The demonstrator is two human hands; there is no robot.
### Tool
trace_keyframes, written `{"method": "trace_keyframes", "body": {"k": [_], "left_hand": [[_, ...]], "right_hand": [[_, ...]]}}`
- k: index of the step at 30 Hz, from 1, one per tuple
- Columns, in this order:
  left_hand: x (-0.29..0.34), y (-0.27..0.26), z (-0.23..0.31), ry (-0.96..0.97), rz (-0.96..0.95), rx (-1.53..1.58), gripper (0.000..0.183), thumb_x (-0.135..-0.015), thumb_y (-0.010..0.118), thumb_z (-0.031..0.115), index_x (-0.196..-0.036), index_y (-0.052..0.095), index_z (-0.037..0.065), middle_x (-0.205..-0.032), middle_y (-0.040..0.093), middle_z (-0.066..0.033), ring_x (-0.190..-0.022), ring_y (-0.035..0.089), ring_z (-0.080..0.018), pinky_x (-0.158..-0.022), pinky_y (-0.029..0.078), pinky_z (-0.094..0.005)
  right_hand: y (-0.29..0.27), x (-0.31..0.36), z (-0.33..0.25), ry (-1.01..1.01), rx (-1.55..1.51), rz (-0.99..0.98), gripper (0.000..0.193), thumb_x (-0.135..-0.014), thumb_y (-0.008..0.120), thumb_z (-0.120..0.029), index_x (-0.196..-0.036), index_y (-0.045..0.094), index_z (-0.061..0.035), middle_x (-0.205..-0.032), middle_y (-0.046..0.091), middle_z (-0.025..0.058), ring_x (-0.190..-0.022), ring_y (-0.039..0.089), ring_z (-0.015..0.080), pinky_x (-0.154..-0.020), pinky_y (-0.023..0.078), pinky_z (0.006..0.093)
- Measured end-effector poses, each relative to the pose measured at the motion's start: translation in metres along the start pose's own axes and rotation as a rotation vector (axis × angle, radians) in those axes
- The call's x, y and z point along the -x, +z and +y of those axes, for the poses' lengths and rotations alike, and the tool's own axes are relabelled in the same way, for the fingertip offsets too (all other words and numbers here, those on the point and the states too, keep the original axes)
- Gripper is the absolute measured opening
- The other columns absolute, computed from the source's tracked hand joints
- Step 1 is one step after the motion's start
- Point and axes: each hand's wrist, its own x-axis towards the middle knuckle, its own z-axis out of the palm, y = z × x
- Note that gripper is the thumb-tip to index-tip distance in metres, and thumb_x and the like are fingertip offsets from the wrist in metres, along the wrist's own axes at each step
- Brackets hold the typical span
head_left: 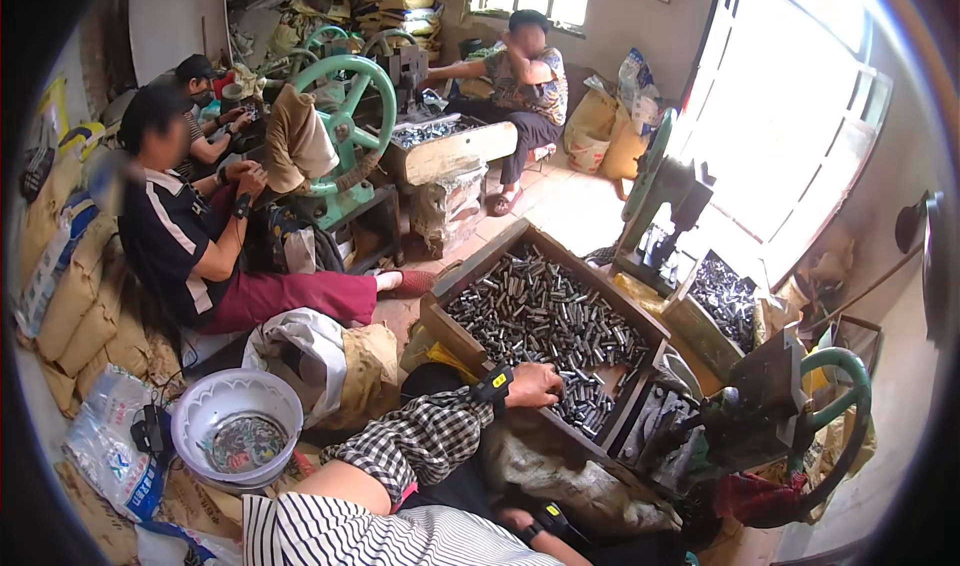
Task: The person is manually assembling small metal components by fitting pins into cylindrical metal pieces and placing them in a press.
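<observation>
My left hand (535, 385), in a checkered sleeve with a black wrist device, reaches over the near side of a wooden tray. Its fingers curl down into the heap of small metal cylinders (545, 311); which pieces they close on is hidden. Lower down, close to my striped shirt (380, 538), lies my right hand (515, 519), with a dark band at the wrist. Its fingers are mostly out of sight, so what it touches does not show. The wooden tray (470, 350) stands slanted before me, and a sack (560, 476) drapes along its near side.
At right stands a green hand press (755, 391) with a wheel. Behind the tray is another press (660, 211) beside a box of metal pieces (690, 311). A plastic basin (190, 431) sits at left among sacks. A co-worker (180, 206) sits far left; others work farther back.
</observation>
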Motion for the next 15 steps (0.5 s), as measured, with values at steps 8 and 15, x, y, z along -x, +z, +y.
{"method": "trace_keyframes", "body": {"k": [8, 15], "left_hand": [[0.0, 0.001, -0.007, 0.054, -0.028, 0.014, 0.027, -0.065, 0.067, 0.026, -0.083, 0.068, 0.006, -0.077, 0.064, -0.0172, -0.079, 0.063, -0.0335, -0.07, 0.05, -0.0424], [-0.011, 0.011, -0.01, 0.113, -0.076, -0.098, 0.023, -0.064, 0.071, 0.025, -0.077, 0.067, 0.007, -0.071, 0.062, -0.0161, -0.074, 0.063, -0.0341, -0.062, 0.051, -0.0434]], "right_hand": [[-0.056, 0.156, -0.055, 0.056, -0.453, 0.684, 0.036, -0.083, 0.063, -0.026, -0.107, 0.06, -0.0002, -0.095, 0.068, 0.0153, -0.087, 0.066, 0.0223, -0.076, 0.052, 0.0392], [-0.076, 0.219, -0.06, 0.121, -0.751, 1.188, 0.011, -0.084, 0.057, -0.002, -0.095, 0.057, 0.003, -0.071, 0.061, 0.0067, -0.062, 0.059, 0.0111, -0.056, 0.048, 0.0253]]}}
